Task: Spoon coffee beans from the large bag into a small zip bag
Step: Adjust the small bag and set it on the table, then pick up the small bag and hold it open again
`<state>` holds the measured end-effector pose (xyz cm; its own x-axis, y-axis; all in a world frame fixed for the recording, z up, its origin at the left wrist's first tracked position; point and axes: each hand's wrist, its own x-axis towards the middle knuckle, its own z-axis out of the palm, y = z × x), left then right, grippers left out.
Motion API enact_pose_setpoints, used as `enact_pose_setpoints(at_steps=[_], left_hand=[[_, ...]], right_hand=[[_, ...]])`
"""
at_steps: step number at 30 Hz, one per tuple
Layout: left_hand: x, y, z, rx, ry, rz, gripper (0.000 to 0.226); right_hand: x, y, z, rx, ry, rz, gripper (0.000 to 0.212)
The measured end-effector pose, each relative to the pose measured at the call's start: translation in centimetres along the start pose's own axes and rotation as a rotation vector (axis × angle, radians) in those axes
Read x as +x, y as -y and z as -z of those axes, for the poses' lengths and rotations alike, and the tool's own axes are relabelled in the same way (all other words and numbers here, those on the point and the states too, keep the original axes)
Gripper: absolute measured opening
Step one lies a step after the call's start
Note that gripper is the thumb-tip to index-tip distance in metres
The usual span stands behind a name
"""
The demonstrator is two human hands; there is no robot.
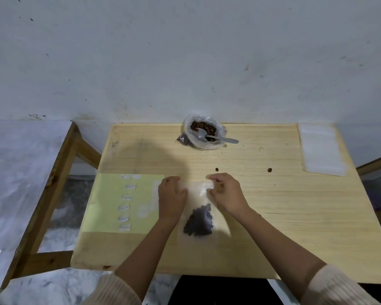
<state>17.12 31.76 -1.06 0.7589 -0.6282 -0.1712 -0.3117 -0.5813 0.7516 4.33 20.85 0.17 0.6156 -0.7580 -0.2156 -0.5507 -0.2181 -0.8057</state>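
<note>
Two bags carry the task, and both are thin clear film, so I judge them soft and shapeless. The large bag (189, 126) stands open at the back of the table (262, 205). It would likely slump if pulled, so it is best steadied by its rolled rim. The small zip bag (198, 194) lies flat at the near middle with coffee beans (199, 221) heaped in its lower end. It should be light but slippery, and its load would slide if it were tipped. The stiffer zip strip at the top is the place to hold it. The left hand (171, 194) curls over the top left corner with its thumb on the film. The right hand (227, 192) pinches the strip at the top right. The step looks like sealing. The spoon (218, 138) is rigid and light, with its bowl among the beans in the large bag and its handle sticking out over the rim to the right, free to take.

Counted from biggest down:
- One table.
- One yellow sheet (106, 205) at the left.
- One stack of clear bags (321, 148) at the far right, too blurred to count.
- One large bag.
- One small zip bag.
- Two hands.
- One spoon.
- Five written labels (127, 197) in a column on the sheet.
- Two stray beans (216, 169) beyond the hands.
</note>
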Motion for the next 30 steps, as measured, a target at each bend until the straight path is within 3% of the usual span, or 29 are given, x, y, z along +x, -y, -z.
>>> enact_pose_setpoints(at_steps=[7, 12, 21, 30], left_hand=[[0.5, -9.7, -4.7, 0.101, 0.015, -0.472, 0.027], [0.9, -17.2, -11.6, 0.041, 0.187, -0.551, 0.022], [2.7, -23.2, -23.8, 0.151, 0.377, -0.419, 0.043], [2.8, -24.5, -29.4, 0.1, 0.351, -0.252, 0.048]], right_hand=[[0.4, -1.1, 8.1, -0.085, -0.181, 0.028, 0.026], [1.0, -5.3, 16.5, -0.118, -0.31, -0.068, 0.028], [3.5, -15.8, 26.4, -0.24, -0.326, -0.304, 0.042], [6.5, -18.7, 28.0, -0.15, -0.357, -0.279, 0.042]])
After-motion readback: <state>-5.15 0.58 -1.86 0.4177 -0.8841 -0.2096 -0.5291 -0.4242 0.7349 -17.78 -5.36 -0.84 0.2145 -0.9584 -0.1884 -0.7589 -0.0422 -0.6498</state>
